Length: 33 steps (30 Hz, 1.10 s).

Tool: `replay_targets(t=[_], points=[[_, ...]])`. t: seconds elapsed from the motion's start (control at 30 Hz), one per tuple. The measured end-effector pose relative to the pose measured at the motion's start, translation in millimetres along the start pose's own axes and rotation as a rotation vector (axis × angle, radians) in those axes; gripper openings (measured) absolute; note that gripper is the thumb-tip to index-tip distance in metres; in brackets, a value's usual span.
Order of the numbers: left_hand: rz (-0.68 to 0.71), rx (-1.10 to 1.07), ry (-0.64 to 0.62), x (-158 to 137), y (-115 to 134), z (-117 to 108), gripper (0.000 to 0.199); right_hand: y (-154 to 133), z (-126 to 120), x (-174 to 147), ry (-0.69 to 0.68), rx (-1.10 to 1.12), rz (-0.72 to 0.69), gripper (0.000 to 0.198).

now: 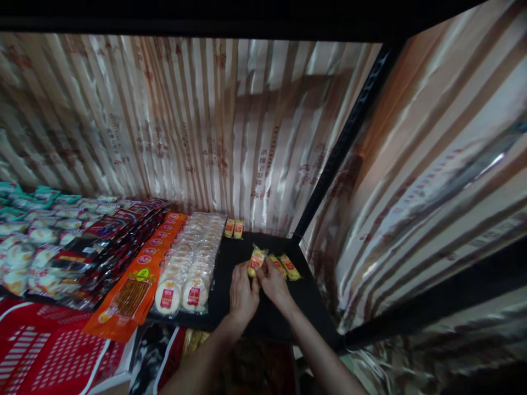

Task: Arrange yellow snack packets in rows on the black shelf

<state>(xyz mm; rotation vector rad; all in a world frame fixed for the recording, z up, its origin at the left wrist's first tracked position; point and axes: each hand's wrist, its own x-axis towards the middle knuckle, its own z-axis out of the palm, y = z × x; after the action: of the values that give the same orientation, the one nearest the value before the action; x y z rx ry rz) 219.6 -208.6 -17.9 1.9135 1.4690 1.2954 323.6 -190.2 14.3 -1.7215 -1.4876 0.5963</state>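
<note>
Between my two hands is a small yellow snack packet (pixel 256 261) with a red and white label, held above the black shelf (pixel 234 288). My left hand (pixel 244 291) grips its left side and lower edge. From the right, the fingers of my right hand (pixel 272 278) pinch it. Just beyond the right hand lie two similar yellow packets (pixel 290 267), one partly hidden by that hand. Two more small yellow packets (pixel 234 229) stand side by side at the back of the shelf.
Left of my hands are rows of round white packaged cakes (pixel 193 258), orange snack bags (pixel 142 274) and stacked dark packs (pixel 119 225). A red basket (pixel 45 345) sits at lower left. Behind hangs striped sheeting (pixel 197 120); a black post (pixel 341 148) rises at the right corner.
</note>
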Motion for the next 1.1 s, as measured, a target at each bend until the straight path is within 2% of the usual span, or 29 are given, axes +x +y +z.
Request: replay_targets(t=[0.13,0.27,0.4,0.5,0.7,0.83,1.1], points=[[-0.072,-0.03,-0.036,29,-6,13,0.046,6,4,41,0.031,0.093,0.054,0.034],[-0.098,-0.046,-0.087,49,-21,31,0.054,24,17,78,0.05,0.104,0.058,0.026],[-0.1,-0.054,-0.129,65,-37,48,0.061,40,31,108,0.039,0.021,0.047,0.02],[-0.088,0.017,-0.138,75,-47,57,0.062,47,38,124,0.021,-0.045,0.05,0.021],[0.045,0.236,-0.049,85,-59,61,0.056,47,44,144,0.012,-0.174,0.105,0.021],[0.007,0.298,-0.034,88,-62,60,0.055,43,49,150,0.017,-0.244,0.1,0.019],[-0.05,0.285,-0.08,91,-65,62,0.055,42,57,153,0.002,-0.355,0.07,0.018]])
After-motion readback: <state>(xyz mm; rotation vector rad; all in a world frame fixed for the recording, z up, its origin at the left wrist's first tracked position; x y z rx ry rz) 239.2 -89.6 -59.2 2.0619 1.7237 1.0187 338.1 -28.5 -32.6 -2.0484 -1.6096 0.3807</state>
